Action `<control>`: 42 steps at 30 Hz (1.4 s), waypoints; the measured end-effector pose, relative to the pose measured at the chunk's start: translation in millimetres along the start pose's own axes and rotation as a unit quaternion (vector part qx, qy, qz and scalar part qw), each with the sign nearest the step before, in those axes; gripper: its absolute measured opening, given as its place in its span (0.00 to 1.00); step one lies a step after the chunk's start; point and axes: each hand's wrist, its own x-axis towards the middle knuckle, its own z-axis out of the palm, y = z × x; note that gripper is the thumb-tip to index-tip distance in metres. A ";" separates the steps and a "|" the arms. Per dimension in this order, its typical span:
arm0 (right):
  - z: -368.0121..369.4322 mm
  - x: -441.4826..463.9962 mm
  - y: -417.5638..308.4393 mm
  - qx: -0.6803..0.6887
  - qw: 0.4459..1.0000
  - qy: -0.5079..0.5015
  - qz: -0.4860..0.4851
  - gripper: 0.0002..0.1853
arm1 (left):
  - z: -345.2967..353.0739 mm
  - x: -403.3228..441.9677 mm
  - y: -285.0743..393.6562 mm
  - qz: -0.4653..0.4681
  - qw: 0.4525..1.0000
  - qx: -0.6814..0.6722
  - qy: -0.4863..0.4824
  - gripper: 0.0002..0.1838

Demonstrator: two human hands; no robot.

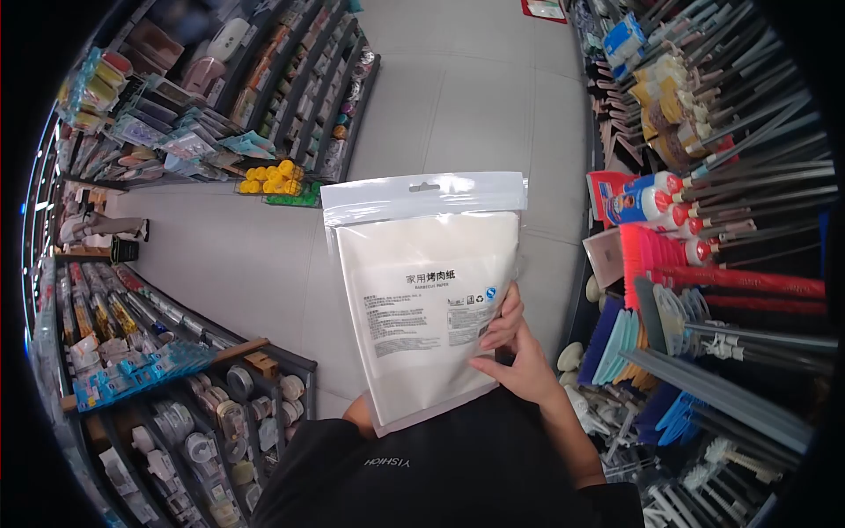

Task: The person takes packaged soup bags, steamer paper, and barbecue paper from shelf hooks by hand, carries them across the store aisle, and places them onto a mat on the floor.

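A clear zip bag of white barbecue paper [414, 326], printed with black text and a small blue mark, is upright in front of my body. My right hand [518, 352] grips its lower right edge, with the thumb on the front and the fingers curled at the side. Of my left arm only a bit of skin shows at the bag's lower left edge; the hand itself is hidden behind the bag.
Brushes and brooms [651, 273] hang along the right side. Shelves of packaged goods [299, 88] stand at the upper left, with yellow items [273, 179] at their end. Another shelf [220, 378] is lower left. A person [101, 227] is far left. Grey floor [449, 97] runs between.
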 end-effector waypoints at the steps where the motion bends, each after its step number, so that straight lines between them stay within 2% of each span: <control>1: -9.1 13.8 -3.2 -0.002 1.000 -0.008 -0.011 0.26 | -5.2 9.9 9.4 0.006 1.000 0.012 -0.001 0.28; 7: -87.9 91.2 -39.6 -0.011 0.999 -0.048 -0.020 0.26 | -43.4 95.0 62.5 0.030 0.999 0.042 -0.014 0.31; 10: -131.4 126.9 -55.0 -0.007 0.999 -0.046 -0.028 0.26 | -50.9 143.8 82.4 0.032 0.998 0.032 0.033 0.31; 16: -210.0 169.7 -60.2 -0.015 0.999 -0.038 -0.014 0.25 | -115.9 218.0 106.0 -0.007 0.999 0.023 -0.032 0.31; 19: -235.3 186.0 -64.3 -0.022 0.999 -0.038 -0.004 0.24 | -134.8 238.5 108.3 -0.020 0.999 0.008 -0.033 0.31; 22: -253.6 203.9 -64.3 -0.030 0.999 -0.034 0.004 0.24 | -153.5 258.0 118.4 -0.016 0.998 -0.006 -0.058 0.30; 25: -265.6 224.1 -66.7 -0.040 0.999 -0.030 0.003 0.23 | -162.1 270.5 135.8 -0.027 0.999 -0.015 -0.023 0.30; 31: -288.3 284.5 -81.5 -0.056 0.998 0.006 -0.003 0.22 | -197.3 306.7 193.0 -0.061 0.997 -0.043 -0.034 0.29; 37: -302.3 374.4 -98.4 -0.066 0.995 0.072 -0.009 0.20 | -234.6 350.1 277.8 -0.098 0.990 -0.085 -0.052 0.29; 42: -299.6 462.2 -123.5 -0.083 0.993 0.078 0.029 0.21 | -253.7 375.0 362.8 -0.080 0.988 -0.116 -0.055 0.28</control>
